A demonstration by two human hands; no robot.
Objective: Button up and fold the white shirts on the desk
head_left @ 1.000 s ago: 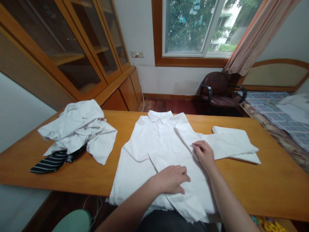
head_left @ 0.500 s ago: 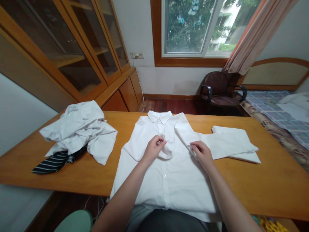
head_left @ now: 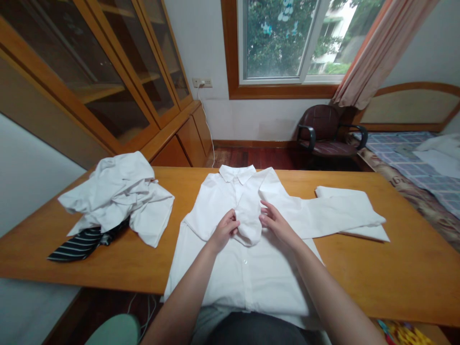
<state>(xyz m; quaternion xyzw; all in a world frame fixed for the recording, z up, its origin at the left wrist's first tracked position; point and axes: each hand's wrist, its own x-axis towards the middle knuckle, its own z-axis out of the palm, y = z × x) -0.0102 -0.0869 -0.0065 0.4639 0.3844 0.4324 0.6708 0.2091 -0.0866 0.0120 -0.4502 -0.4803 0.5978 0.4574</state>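
A white button-up shirt (head_left: 230, 282) lies front side up on the table, its collar (head_left: 237, 173) at the far end. The sleeve on the left is folded in across the chest, and its cuff (head_left: 248, 227) rests over the button line. My left hand (head_left: 226, 227) pinches the left edge of this cuff. At the cuff's opposite edge is my right hand (head_left: 275, 221), thumb and fingers closed about the cloth. The other sleeve (head_left: 327, 215) stretches out to the right, partly over a folded white cloth (head_left: 345, 191).
On the left of the wooden table (head_left: 406, 273) lies a crumpled white garment (head_left: 122, 191), with a black striped tie (head_left: 77, 244) sticking out beneath. A green stool (head_left: 115, 330) stands below the near edge. Beyond the table are a brown armchair (head_left: 319, 127) and a glass-door cabinet (head_left: 143, 81).
My right hand has moved left from the right sleeve to the cuff at the middle. My left hand has shifted slightly left and nearer, and the cuff now lies more spread out.
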